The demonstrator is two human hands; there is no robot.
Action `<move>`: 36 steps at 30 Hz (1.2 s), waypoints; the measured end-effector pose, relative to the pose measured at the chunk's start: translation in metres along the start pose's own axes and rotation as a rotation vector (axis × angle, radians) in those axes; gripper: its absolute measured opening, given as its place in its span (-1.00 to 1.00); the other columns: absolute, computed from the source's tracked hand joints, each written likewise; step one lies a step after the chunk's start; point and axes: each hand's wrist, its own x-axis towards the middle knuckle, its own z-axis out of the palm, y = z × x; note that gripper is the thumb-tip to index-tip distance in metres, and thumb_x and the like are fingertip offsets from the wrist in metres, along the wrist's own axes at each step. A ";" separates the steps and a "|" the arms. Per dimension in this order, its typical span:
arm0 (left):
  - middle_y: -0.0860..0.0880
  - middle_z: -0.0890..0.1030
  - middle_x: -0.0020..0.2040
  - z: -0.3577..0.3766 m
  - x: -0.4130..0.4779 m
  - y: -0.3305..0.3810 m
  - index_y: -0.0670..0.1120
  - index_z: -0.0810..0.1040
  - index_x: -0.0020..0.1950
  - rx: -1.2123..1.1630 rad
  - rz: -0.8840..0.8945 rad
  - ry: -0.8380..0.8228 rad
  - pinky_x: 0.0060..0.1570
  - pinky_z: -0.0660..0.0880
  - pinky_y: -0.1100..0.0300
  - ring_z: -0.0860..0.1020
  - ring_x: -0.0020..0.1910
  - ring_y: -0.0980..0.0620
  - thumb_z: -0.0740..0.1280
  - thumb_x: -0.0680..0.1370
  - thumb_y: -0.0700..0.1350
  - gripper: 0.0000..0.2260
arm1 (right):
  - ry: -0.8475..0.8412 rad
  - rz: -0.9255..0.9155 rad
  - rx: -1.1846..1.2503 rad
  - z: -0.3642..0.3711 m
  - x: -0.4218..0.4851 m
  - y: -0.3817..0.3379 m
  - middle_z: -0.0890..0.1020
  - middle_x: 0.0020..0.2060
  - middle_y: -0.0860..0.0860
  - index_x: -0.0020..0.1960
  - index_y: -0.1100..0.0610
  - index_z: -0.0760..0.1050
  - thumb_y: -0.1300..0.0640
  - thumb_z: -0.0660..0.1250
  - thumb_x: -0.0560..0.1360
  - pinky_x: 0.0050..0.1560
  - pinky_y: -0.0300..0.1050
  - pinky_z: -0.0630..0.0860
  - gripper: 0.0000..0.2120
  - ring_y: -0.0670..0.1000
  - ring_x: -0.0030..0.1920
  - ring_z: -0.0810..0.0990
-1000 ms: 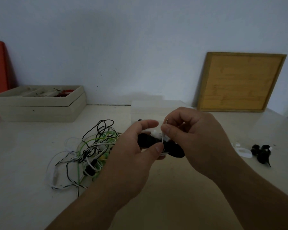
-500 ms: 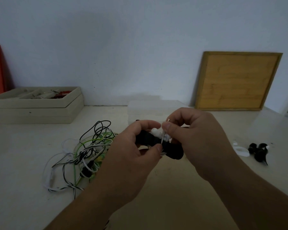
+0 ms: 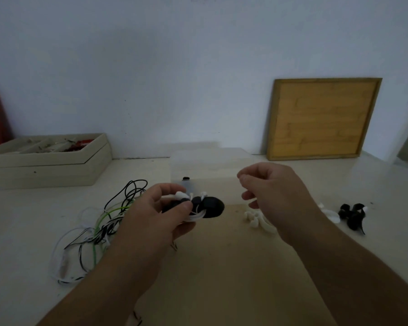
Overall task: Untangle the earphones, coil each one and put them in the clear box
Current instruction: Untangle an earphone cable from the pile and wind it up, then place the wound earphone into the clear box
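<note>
Once wound as small as the coiled bundle [image 3: 199, 207] of black and white earphone cable, weighs next to nothing yet probably wants to spring open: soft, thin, a little slippery. Best taken across all the turns at once, at the middle of the coil, never by a bud or the plug. Held just so by the left hand [image 3: 158, 215], thumb on top and fingers curled beneath, pinching the loops, raised above the table [image 3: 222, 267] and just in front of the clear box [image 3: 198, 161]. Not yet in the box, though judged close to the drop. Worth lowering in flat and releasing gently, lest the turns slacken.

Nothing visible in the right hand [image 3: 276, 198], which hangs beside the bundle and apart from it, fingers loosely curled.

Below that hand, on the table, a small white coiled earphone [image 3: 257, 218]. Further right, another white piece [image 3: 331, 215] just beside a black coiled earphone [image 3: 352, 216]. Left of the left hand, a tangle [image 3: 97, 229] of black, white and green cables, not yet sorted. Seemingly inside the box, something small and dark [image 3: 186, 178]; cannot tell what. Behind, a beige tray [image 3: 45, 170] and a wooden board [image 3: 320, 118] leaning on the wall.
</note>
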 end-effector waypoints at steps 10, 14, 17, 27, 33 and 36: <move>-0.17 0.58 0.19 0.026 0.024 0.033 -0.15 0.55 0.29 0.262 -0.085 -0.112 -0.11 0.65 0.17 0.67 0.03 -0.08 0.37 0.54 -0.30 -0.68 | -0.129 -0.251 -0.476 0.001 0.015 0.024 0.38 0.41 -0.11 0.53 -0.06 0.24 0.22 0.24 0.56 0.22 -0.29 0.35 -0.42 -0.09 0.26 0.47; -0.23 0.35 0.46 0.041 0.042 0.041 -0.25 0.26 0.51 0.161 -0.154 -0.101 -0.16 0.66 0.14 0.58 0.17 -0.18 0.36 0.55 -0.29 -0.45 | -0.161 -0.245 -0.457 0.000 0.018 0.026 0.42 0.12 -0.09 0.57 -0.20 0.01 0.30 0.18 0.55 -0.30 -0.37 0.30 -0.27 -0.16 -0.18 0.43; -0.23 0.31 0.49 0.044 0.052 0.042 -0.24 0.21 0.54 0.085 -0.139 -0.079 -0.13 0.66 0.12 0.57 0.18 -0.20 0.33 0.57 -0.29 -0.44 | -0.177 -0.232 -0.399 0.000 0.019 0.024 0.43 0.05 -0.06 0.57 -0.22 -0.09 0.32 0.15 0.55 -0.25 -0.26 0.39 -0.22 -0.12 -0.18 0.44; -0.12 0.67 -0.02 0.051 0.075 0.044 -0.18 0.62 0.09 0.304 -0.016 0.056 -0.18 0.61 0.19 0.64 -0.09 0.00 0.46 0.51 -0.16 -0.81 | -0.110 -0.223 -0.329 -0.001 0.017 0.021 0.52 -0.12 -0.09 0.56 -0.26 -0.15 0.17 0.23 0.54 -0.14 -0.16 0.50 -0.20 -0.11 -0.19 0.52; -0.03 0.66 -0.22 0.065 0.092 0.038 -0.05 0.64 -0.23 0.677 0.191 0.181 -0.27 0.53 0.18 0.61 -0.22 0.02 0.53 0.45 -0.06 -0.87 | -0.087 -0.203 -0.314 0.000 0.016 0.021 0.55 -0.18 -0.07 0.56 -0.22 -0.18 0.19 0.25 0.53 -0.13 -0.09 0.57 -0.17 -0.08 -0.22 0.55; -0.08 0.66 -0.31 0.071 0.103 0.032 -0.11 0.68 -0.27 0.926 0.192 0.176 -0.27 0.59 0.14 0.62 -0.30 -0.01 0.55 0.38 0.05 -0.77 | -0.087 -0.208 -0.314 0.000 0.016 0.022 0.54 -0.15 -0.08 0.57 -0.20 -0.16 0.18 0.26 0.53 -0.14 -0.12 0.55 -0.18 -0.10 -0.20 0.55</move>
